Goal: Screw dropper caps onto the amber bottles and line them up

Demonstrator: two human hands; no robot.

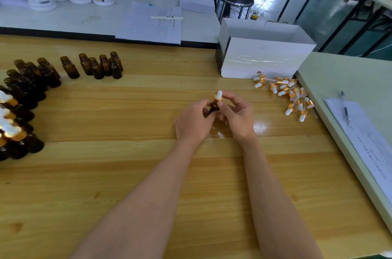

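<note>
- Step in hand, as judged: a cap (218, 95) was being screwed onto one bottle (213, 107) at the middle of the table (148, 173).
- Left hand (194, 119): fingers were clamped round the bottle body. The bottle was held near upright, slightly tilted.
- Right hand (238, 115): thumb and fingers were pinched on the cap's gold collar, with the white bulb left showing on top.
- Whether the bottle was lifted or resting on the table could not be told.
- Collar was seen on the neck; whether the thread was fully seated could not be told.
- Loose caps (290, 97) were heaped to the right, just beside the white box (263, 59).
- Open bottles (101, 65) were stood at the far left. Capped bottles (8, 129) were grouped at the left edge, cut off by the frame.
- Progress, as judged: early; many bottles were left uncapped.
- Next move, as judged: cap to be twisted snug while the bottle is kept from turning. The bottle is then to be set in line beside the capped group. Cross-threading is to be avoided.
</note>
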